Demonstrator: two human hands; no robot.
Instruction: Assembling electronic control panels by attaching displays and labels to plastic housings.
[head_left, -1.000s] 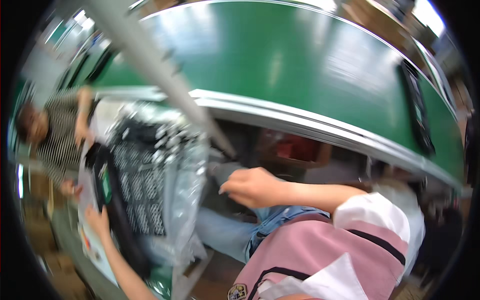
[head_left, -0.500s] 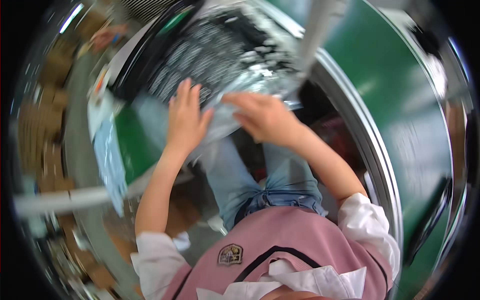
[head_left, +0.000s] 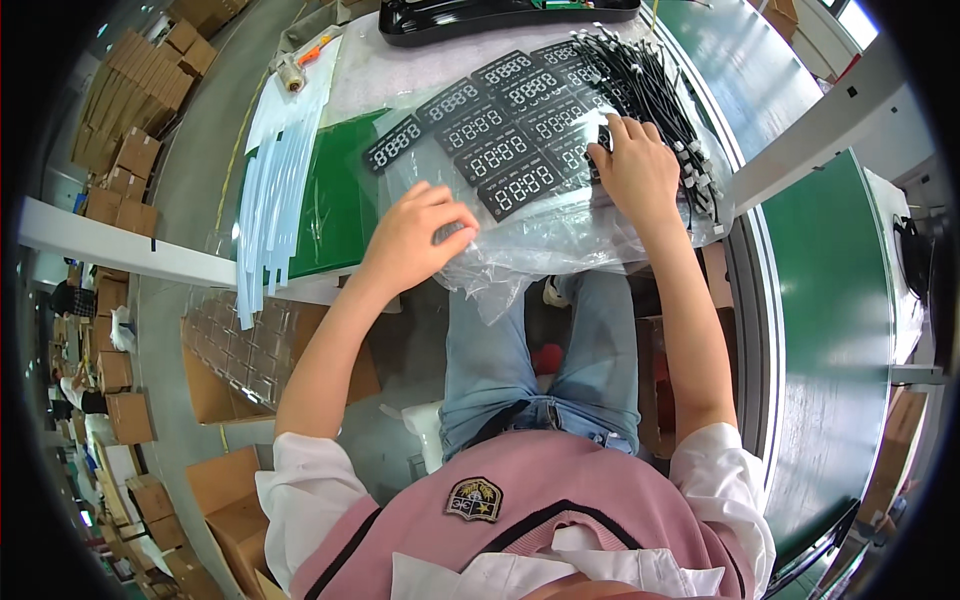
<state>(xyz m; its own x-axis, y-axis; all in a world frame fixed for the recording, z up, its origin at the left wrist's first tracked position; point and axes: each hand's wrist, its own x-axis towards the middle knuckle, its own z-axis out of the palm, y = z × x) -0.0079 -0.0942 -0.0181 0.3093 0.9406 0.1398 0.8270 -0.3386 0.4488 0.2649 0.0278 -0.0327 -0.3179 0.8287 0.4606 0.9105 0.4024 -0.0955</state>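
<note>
Rows of black digital display panels (head_left: 497, 155) with white digit segments lie on a clear plastic bag (head_left: 590, 235) at the table's near edge. My left hand (head_left: 415, 240) is at the bag's left near side, thumb and forefinger pinched on the crinkled plastic. Over the right end of the rows, my right hand (head_left: 643, 172) has its thumb and fingers curled about the edge of a black panel, mostly hidden beneath it. A bundle of thin black cables (head_left: 640, 75) with white connectors lies just beyond and to the right of that hand.
Pale blue strips (head_left: 270, 200) hang over the table's left edge, near an orange-handled tool (head_left: 315, 48). A black plastic housing (head_left: 510, 22) lies at the back. A white post (head_left: 830, 140) and a green surface (head_left: 830, 300) stand right. Cardboard boxes (head_left: 225, 500) sit below left.
The view has swung and sharpened from blur. My hands have moved apart: the left now at the bag's near edge, the right over the panels beside the cables.
</note>
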